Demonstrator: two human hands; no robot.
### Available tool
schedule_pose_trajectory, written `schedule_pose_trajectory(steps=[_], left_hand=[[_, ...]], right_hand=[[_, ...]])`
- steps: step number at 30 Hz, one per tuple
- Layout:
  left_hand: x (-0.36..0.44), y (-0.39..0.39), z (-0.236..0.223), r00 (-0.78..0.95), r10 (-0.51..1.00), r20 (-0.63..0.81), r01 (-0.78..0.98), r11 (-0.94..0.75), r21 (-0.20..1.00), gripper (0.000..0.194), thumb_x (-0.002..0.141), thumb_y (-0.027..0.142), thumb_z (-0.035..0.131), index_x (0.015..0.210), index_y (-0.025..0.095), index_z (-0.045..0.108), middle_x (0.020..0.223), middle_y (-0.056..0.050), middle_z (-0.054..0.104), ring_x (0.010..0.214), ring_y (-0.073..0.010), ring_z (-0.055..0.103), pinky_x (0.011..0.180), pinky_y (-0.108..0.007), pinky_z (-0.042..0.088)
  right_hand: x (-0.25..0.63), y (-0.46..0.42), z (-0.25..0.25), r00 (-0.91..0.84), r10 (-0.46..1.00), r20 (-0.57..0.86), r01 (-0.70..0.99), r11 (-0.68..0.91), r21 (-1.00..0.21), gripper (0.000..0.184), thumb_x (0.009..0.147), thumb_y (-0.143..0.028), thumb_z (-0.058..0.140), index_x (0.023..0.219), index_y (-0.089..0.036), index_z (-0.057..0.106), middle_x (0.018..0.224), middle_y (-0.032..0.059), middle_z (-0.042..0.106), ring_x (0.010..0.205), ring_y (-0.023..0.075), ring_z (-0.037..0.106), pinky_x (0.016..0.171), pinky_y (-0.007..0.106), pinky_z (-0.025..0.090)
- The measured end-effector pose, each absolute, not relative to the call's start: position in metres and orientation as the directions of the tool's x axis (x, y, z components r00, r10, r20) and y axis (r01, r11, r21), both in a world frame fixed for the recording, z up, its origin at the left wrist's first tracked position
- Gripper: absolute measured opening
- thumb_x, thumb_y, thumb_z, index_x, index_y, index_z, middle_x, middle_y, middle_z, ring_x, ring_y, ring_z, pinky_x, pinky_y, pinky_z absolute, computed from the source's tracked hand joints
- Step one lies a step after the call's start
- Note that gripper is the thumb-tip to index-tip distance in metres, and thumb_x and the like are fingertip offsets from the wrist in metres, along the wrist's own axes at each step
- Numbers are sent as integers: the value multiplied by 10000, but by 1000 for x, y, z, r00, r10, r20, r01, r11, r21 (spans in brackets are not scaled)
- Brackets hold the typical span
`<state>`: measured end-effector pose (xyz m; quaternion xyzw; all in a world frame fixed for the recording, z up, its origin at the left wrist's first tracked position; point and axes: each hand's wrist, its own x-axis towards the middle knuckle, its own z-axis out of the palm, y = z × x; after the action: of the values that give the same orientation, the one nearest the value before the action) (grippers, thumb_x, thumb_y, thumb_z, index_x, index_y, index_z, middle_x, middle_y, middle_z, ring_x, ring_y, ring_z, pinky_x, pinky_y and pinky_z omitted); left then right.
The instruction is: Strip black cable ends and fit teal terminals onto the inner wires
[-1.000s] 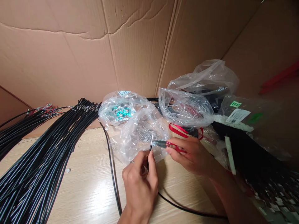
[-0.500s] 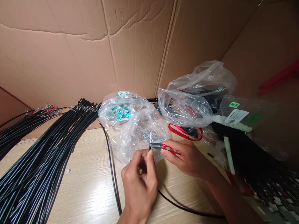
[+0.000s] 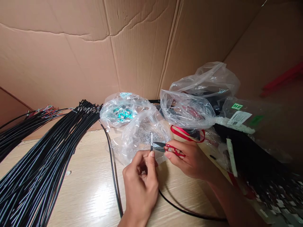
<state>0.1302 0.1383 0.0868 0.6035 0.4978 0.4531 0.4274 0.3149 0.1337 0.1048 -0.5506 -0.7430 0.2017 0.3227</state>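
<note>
The black cable (image 3: 187, 211) was slender and round, its stripped, whitish end (image 3: 151, 138) upright above the counter, well in from the far edge. Its lower length bent in 1 shallow curve toward the near right corner. The red-handled snips (image 3: 160, 144) lay nearly level in the air, 2 dark blades parted, tips pointing left, just beside the stripped end; contact could not be made out.

Read "HF" on 1 green sticker (image 3: 237, 106), on the clear bag (image 3: 267, 110) at right. Bore print too small to read on the white label (image 3: 240, 118). Read "ROH", ending unclear, on the teal-filled bag (image 3: 106, 110).
</note>
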Motion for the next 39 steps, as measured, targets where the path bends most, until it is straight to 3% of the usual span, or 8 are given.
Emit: schedule_pose_trajectory(steps=[5, 11, 19, 24, 31, 36, 39], left_hand=[[130, 137, 87, 128, 986, 106, 176, -127, 976, 277, 980, 402, 595, 825, 182, 661, 590, 26, 568, 492, -99, 459, 458, -190, 349], [130, 139, 91, 167, 984, 64, 130, -86, 988, 289, 984, 408, 589, 824, 179, 663, 597, 23, 567, 505, -98, 477, 464, -182, 358], [129, 139, 90, 168, 984, 50, 110, -70, 991, 323, 989, 428, 581, 803, 174, 653, 597, 21, 571, 511, -95, 484, 478, -183, 361], [130, 141, 93, 166, 986, 7, 64, -17, 998, 374, 980, 466, 593, 763, 165, 642, 618, 6, 599, 522, -93, 503, 482, -180, 366], [129, 149, 96, 244, 967, -75, -118, 107, 987, 385, 974, 473, 602, 776, 145, 643, 659, -15, 640, 527, -96, 543, 538, -195, 406], [125, 157, 94, 363, 927, -91, -167, 161, 973, 354, 985, 445, 590, 827, 134, 652, 664, -32, 654, 590, -98, 548, 560, -186, 375], [124, 158, 95, 360, 929, -83, -157, 148, 976, 325, 971, 447, 615, 855, 143, 625, 726, -27, 665, 590, -89, 544, 550, -180, 379]], right_hand=[[312, 136, 102, -202, 961, 189, 671, 276, -688, 207, 1000, -296, 520, 812, -208, 516, 688, -35, 546, 593, 103, 481, 578, 243, 354], [313, 138, 102, -222, 950, 219, 701, 312, -642, 284, 1010, -280, 496, 742, -209, 437, 619, -67, 371, 555, 91, 348, 551, 250, 287], [311, 137, 100, -221, 942, 251, 676, 333, -658, 269, 1006, -257, 491, 743, -201, 480, 614, -61, 392, 548, 91, 350, 543, 252, 289], [315, 139, 106, -76, 952, 296, 603, 280, -747, 302, 1000, -275, 491, 712, -189, 528, 611, -41, 432, 561, 100, 393, 530, 247, 306], [318, 141, 99, 11, 979, 202, 342, 186, -921, 331, 1055, -438, 431, 889, -185, 565, 658, -50, 386, 572, 106, 359, 535, 253, 304], [312, 147, 91, 46, 983, 176, 86, 171, -981, 362, 1081, -485, 350, 1021, -191, 552, 748, -21, 458, 683, 128, 448, 673, 276, 406], [310, 149, 87, 32, 998, 58, -54, 60, -997, 369, 1060, -532, 383, 1061, -200, 545, 725, -46, 364, 612, 112, 367, 589, 257, 364]])
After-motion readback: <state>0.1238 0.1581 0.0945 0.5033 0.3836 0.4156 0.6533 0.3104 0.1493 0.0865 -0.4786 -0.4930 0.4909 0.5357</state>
